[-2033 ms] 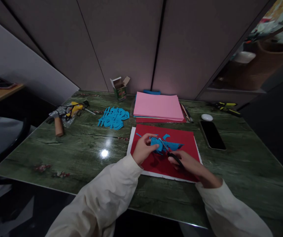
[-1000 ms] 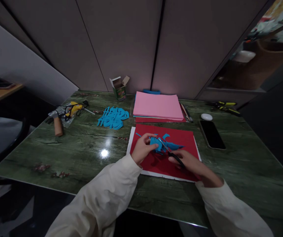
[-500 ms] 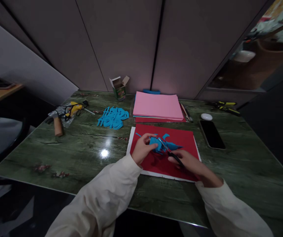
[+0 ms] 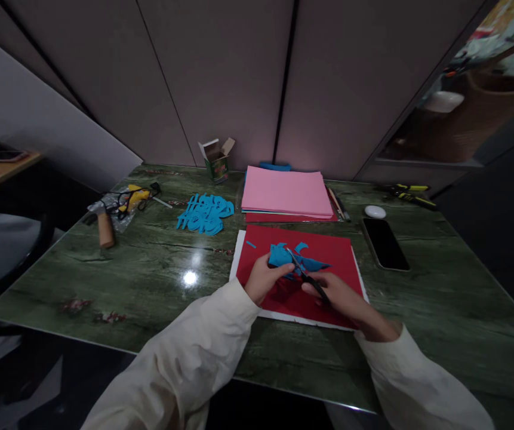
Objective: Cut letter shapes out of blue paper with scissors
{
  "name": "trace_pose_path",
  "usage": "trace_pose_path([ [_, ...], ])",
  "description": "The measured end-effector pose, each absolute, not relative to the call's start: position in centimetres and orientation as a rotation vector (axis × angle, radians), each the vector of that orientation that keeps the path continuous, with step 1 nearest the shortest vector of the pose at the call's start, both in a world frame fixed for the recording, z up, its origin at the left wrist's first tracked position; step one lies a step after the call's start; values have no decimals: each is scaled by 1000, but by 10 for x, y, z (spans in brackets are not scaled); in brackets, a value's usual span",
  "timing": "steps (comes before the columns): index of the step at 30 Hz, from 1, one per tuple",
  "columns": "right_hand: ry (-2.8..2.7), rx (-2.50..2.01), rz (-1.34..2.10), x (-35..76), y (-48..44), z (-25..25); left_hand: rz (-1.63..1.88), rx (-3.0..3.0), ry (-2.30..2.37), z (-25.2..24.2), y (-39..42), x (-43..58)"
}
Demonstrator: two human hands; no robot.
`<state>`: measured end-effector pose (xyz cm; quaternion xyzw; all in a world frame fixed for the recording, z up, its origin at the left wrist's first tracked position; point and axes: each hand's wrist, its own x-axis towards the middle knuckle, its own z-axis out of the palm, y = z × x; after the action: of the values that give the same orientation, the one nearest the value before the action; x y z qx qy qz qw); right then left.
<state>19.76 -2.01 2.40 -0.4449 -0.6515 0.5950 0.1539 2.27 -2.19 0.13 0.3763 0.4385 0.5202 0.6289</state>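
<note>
Between thumb and fingers, my left hand [image 4: 264, 279] pinches a piece of blue paper [image 4: 279, 255]. My right hand [image 4: 335, 292] grips the black handles of the scissors [image 4: 313, 283], whose blades reach up and left to the paper's right side. Both hands are above a red sheet [image 4: 332, 245] that lies over a white one. Blue scraps [image 4: 314, 264] rest on the red sheet beside the blades, and a small blue strip [image 4: 251, 244] lies near its upper left corner. How far the blades are apart is too small to tell.
Blue cut-out letters [image 4: 206, 214] lie left of the red sheet. Behind it is a pink paper stack [image 4: 286, 191], with an open small box [image 4: 218, 166] nearby. A phone [image 4: 385, 243], white case [image 4: 375, 211] and yellow-black pliers [image 4: 411, 194] are at right; a wooden handle [image 4: 105, 229] is at left.
My left hand has moved slightly down, and its fingers now show lower on the blue paper, whose top left is more exposed. The scissors and right hand have shifted slightly left.
</note>
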Motion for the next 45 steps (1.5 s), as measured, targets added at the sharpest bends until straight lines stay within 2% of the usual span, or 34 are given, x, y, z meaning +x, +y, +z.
trace_pose_path([
  [13,-1947,-1168,1766,200,-20,21,1187,766,1035,2,-19,21],
  [24,-1848,-1126,2013,218,-20,47,1303,723,1087,5,-9,10],
  [34,-1785,-1190,2076,214,-17,33,1202,739,979,8,-13,12],
  [45,-1563,-1006,2195,210,-20,21,1190,730,924,11,-14,13],
])
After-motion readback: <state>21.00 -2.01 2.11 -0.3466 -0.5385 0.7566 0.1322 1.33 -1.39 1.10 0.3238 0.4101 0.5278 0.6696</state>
